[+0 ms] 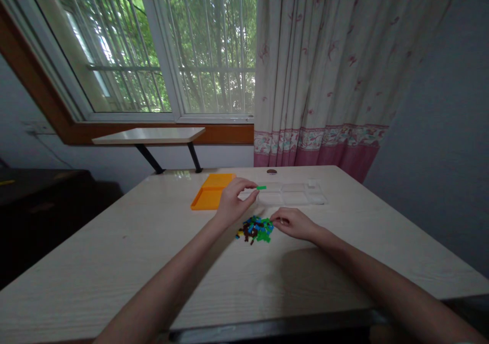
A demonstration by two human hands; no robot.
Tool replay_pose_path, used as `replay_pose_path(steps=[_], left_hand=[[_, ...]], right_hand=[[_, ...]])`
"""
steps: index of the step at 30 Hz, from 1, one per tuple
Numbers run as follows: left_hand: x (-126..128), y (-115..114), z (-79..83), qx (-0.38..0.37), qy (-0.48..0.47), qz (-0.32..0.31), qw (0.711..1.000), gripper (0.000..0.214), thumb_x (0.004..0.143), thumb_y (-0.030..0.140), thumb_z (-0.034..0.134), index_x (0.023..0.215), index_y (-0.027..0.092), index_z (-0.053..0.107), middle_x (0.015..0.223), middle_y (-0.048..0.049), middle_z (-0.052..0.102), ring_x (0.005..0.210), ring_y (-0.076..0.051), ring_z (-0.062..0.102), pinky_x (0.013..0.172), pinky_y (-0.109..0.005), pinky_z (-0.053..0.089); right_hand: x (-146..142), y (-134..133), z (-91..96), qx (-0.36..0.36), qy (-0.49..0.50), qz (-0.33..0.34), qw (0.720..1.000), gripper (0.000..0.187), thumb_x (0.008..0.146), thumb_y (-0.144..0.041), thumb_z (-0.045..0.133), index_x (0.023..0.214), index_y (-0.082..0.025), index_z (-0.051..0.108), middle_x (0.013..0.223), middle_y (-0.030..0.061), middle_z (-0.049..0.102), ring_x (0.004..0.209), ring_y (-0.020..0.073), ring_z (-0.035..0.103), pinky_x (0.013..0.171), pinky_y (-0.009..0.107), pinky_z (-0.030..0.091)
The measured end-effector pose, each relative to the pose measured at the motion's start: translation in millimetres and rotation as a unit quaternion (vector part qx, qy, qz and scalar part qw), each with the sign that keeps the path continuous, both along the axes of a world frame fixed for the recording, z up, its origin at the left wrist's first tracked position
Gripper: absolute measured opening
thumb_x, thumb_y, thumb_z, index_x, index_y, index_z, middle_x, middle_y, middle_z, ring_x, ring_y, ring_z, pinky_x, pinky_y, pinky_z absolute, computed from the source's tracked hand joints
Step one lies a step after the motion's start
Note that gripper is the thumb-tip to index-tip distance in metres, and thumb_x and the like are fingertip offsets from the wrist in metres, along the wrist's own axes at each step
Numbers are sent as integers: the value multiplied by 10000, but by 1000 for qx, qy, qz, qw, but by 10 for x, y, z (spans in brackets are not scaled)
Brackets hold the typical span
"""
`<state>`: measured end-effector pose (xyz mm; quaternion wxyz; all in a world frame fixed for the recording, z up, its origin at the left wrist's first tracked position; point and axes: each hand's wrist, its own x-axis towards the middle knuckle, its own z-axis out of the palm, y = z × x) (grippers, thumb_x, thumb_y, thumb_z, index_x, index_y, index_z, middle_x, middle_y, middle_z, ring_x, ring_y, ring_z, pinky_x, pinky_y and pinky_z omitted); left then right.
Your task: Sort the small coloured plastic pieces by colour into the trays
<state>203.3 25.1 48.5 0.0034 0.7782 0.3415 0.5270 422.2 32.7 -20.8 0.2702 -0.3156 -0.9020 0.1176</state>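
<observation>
Between the thumb and fingers of my left hand (235,199) is a small flat green building brick (261,188), held above the table. Below it lies a loose pile of small building bricks (255,229) in green, blue, brown and yellow. My right hand (292,222) is at the pile's right edge, its fingers pinched together. Whether anything sits in that pinch is too small to make out. A clear plastic tray with compartments (282,197) lies behind the hands, its left part hidden by my left hand.
An open orange plastic case (206,199) lies left of the clear tray, partly behind my left hand. Farther back is a small dark oval object (271,171). A raised white shelf (153,135) on black legs stands at the table's (114,262) back left, below the window.
</observation>
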Motion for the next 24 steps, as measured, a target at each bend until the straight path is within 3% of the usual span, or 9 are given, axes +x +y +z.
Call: replay_pose_path(steps=[8,15,24], left_hand=[[-39,-128,-199,-9,12,5,1000,78,756,195,576,817,154,603,765,-40,621,743,-137,559,677,-258,451],[-19,-204,-227,6,18,-4,1000,78,765,199,570,828,161,598,747,-36,614,728,-135,558,674,-261,452],[-27,-173,-289,5,19,-14,1000,96,773,198,565,859,166,593,753,-32,606,732,-132,551,682,-262,446]], right_hand=[[-14,-3,-4,-5,-32,13,999,267,809,-225,491,1055,-220,596,845,21,638,687,115,561,653,203,415],[10,16,9,-21,-55,18,998,364,828,-217,456,1184,-249,522,949,31,640,800,137,578,735,229,421],[15,17,5,-17,-64,18,998,353,834,-224,454,1178,-250,525,946,30,643,789,134,580,735,229,424]])
